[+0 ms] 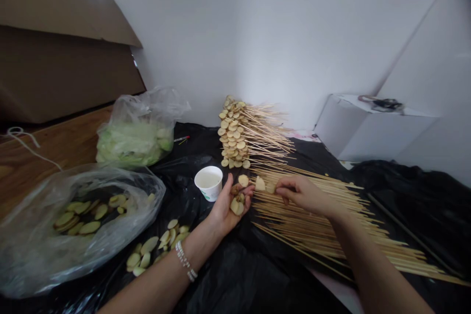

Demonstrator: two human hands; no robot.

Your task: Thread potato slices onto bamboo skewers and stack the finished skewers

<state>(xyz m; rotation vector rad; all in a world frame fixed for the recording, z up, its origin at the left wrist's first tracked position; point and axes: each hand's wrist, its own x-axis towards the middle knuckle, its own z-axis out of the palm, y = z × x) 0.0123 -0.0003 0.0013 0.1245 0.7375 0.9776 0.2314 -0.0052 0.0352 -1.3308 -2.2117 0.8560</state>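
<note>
The left hand (226,208) lies palm up with its fingers half curled, a narrow, cupped grip around a small heap of pale potato slices (237,204), with a browner piece (235,189) resting near the fingertips. Just beyond those fingers, a further round slice (243,180) sits close to the gap between the hands.

The right hand (305,194) is pinched narrow at the thumb and fingers, right beside two pale slices (260,184) that stand between the hands. The thin bamboo skewer it seems to hold is hard to pick out against the pile behind.

Directly under and beyond the right grip spreads a large fan of loose bamboo skewers (312,221). Ahead of the left grip, a stacked bundle of skewers already loaded with slices (233,137) rises at the back. A white paper cup of cloudy liquid (208,182) stands just beside the left wrist, which wears a beaded bracelet (185,261).

Further left of the grip, more slices (142,252) lie on the black plastic sheet (221,274), next to a clear bag holding others (37,240). A bag of pale green pieces (134,142) rests behind it.
</note>
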